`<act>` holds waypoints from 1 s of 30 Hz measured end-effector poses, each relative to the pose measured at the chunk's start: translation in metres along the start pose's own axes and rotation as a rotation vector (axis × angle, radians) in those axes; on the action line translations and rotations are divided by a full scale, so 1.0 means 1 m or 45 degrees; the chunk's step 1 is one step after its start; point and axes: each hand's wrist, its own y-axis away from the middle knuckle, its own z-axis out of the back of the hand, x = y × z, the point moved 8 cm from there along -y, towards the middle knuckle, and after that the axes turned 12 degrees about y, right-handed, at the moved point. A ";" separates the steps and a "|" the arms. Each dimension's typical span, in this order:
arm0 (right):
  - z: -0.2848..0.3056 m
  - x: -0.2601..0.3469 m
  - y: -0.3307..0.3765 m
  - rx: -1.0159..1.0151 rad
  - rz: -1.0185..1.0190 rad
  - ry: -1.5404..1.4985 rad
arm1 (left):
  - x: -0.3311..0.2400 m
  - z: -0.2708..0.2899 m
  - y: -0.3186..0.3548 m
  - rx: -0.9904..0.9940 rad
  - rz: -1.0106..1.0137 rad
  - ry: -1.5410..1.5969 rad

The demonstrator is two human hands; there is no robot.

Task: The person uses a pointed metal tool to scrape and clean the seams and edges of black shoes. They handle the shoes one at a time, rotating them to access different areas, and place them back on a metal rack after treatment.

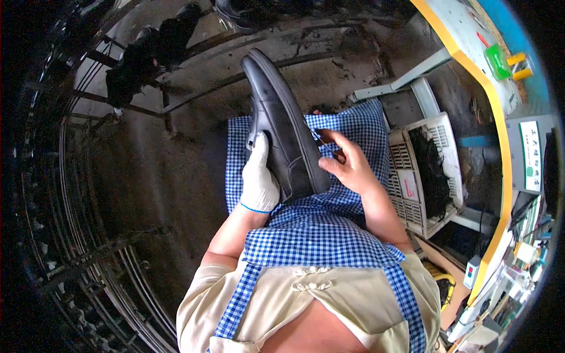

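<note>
A black leather shoe (279,112) lies on its side over my lap, its toe pointing away and its sole edge facing right. My left hand (259,176), in a white knitted glove with a blue cuff edge, is closed around the shoe's opening, the thumb along the upper. Beside the heel end of the sole is my bare right hand (351,167), its fingers curled inward. A thin, thread-like thing shows near those fingertips, too small to name. A blue-and-white checked apron (312,241) spreads beneath the shoe.
To the right, a white plastic crate (453,159) holds a dark stringy heap. Past it curves a worktable with a yellow edge (506,176), bearing a green holder (498,62) and cluttered small items. Dark metal racks (126,282) stand left; more dark shoes (235,15) are at the top.
</note>
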 end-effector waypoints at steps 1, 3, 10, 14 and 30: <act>-0.001 0.001 0.001 0.039 0.051 0.102 | 0.000 -0.003 0.000 0.037 -0.031 -0.011; -0.023 -0.026 -0.001 0.145 0.059 0.042 | -0.001 -0.003 -0.003 0.111 -0.156 -0.040; -0.027 -0.065 -0.015 0.144 -0.114 -1.083 | -0.016 -0.092 0.049 1.037 -0.494 -1.494; 0.009 0.005 -0.023 -0.219 0.404 0.244 | -0.029 -0.078 0.050 0.979 -0.485 -1.206; -0.061 0.056 -0.060 0.466 0.002 -1.512 | -0.059 -0.048 0.057 0.690 -1.244 -1.444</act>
